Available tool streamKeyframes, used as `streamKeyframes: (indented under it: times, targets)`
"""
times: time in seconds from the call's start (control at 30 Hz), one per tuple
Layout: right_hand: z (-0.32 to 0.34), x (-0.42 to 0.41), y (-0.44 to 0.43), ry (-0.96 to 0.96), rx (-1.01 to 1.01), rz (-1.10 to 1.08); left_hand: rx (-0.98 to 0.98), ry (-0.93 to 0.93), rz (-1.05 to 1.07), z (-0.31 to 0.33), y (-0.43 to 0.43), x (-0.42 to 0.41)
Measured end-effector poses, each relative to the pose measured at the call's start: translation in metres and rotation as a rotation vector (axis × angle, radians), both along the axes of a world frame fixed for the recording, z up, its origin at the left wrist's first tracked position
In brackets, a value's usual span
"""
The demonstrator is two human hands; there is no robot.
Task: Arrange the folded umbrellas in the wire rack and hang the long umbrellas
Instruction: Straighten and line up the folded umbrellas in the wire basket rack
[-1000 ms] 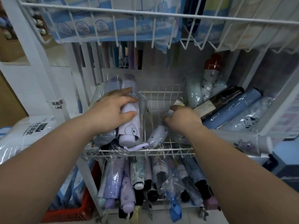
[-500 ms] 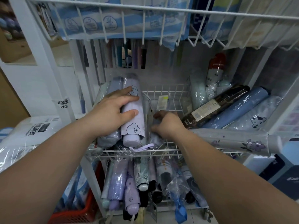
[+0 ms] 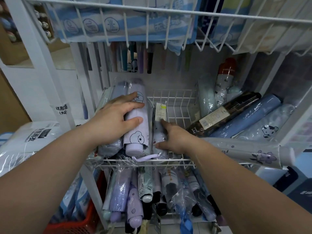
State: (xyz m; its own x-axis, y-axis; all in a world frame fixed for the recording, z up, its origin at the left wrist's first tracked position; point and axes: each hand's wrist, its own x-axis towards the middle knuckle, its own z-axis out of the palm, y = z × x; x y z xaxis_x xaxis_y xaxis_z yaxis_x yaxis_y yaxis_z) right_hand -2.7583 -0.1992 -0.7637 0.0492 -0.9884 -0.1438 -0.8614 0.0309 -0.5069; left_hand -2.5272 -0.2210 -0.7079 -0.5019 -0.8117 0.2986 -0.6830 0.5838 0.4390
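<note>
A white wire rack (image 3: 175,102) holds folded umbrellas in plastic sleeves. My left hand (image 3: 114,120) grips a lilac folded umbrella with sheep drawings (image 3: 136,132) at the left of the middle shelf. Right beside it lies a pale folded umbrella with a paper tag (image 3: 159,127), and my right hand (image 3: 173,137) rests on it with the fingers curled along its side. Long umbrellas (image 3: 145,56) hang by their handles at the back under the upper basket.
More folded umbrellas (image 3: 244,119) lie slanted at the right of the shelf, a grey flowered one (image 3: 253,151) sticking out front. The lower shelf (image 3: 152,191) is packed with umbrellas. An upper wire basket (image 3: 152,12) overhangs; a red crate (image 3: 76,225) sits low left.
My right hand moved left from the slanted pile with the pale tagged umbrella and laid it beside the lilac one. My left hand stayed on the lilac umbrella.
</note>
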Motion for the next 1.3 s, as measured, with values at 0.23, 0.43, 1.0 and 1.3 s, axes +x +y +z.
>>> streamKeyframes:
  times: [0.23, 0.43, 1.0, 1.3]
  targets:
    - [0.014, -0.001, 0.001, 0.074, -0.039, 0.018, 0.001, -0.03, 0.014, 0.002, 0.002, 0.0]
    - [0.049, 0.047, -0.004, -0.635, -0.226, -0.104, 0.036, 0.0, 0.023, 0.003, 0.006, -0.002]
    - [0.063, 0.014, 0.003, -0.927, -0.19, -0.298, -0.014, 0.077, 0.173, -0.001, 0.013, 0.005]
    - [0.018, -0.003, -0.006, -0.632, -0.252, -0.352, -0.077, -0.168, 0.459, 0.017, 0.03, -0.002]
